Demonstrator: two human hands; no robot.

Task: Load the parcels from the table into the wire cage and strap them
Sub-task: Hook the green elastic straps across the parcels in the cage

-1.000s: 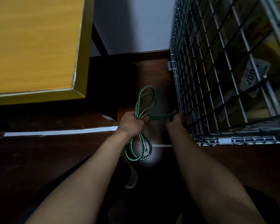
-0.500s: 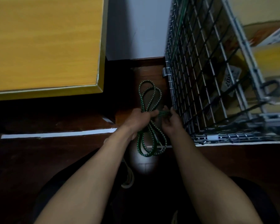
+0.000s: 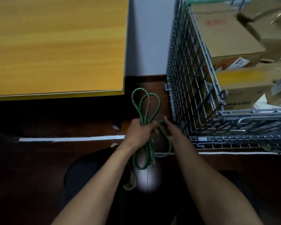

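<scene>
A green bungee cord (image 3: 145, 104) with pale flecks hangs in loops above and below my left hand (image 3: 140, 133), which is closed around its middle. My right hand (image 3: 169, 129) pinches one strand of the same cord just to the right, close to the wire cage's near left corner. The wire cage (image 3: 190, 88) stands on the right. Several brown cardboard parcels (image 3: 224, 34) sit stacked inside it. Another green cord (image 3: 179, 28) runs along the cage's left wall near the top.
A yellow wooden table (image 3: 55, 46) fills the upper left, its corner near the cord's top loops. A grey wall (image 3: 148, 38) is between table and cage. The floor is dark brown with a white tape line (image 3: 71, 138). My dark-clothed legs are below.
The view has swung up and right, showing the parcels in the cage. The cord's loops have lengthened below my left hand. My right hand has slid from the cage wall toward the left hand.
</scene>
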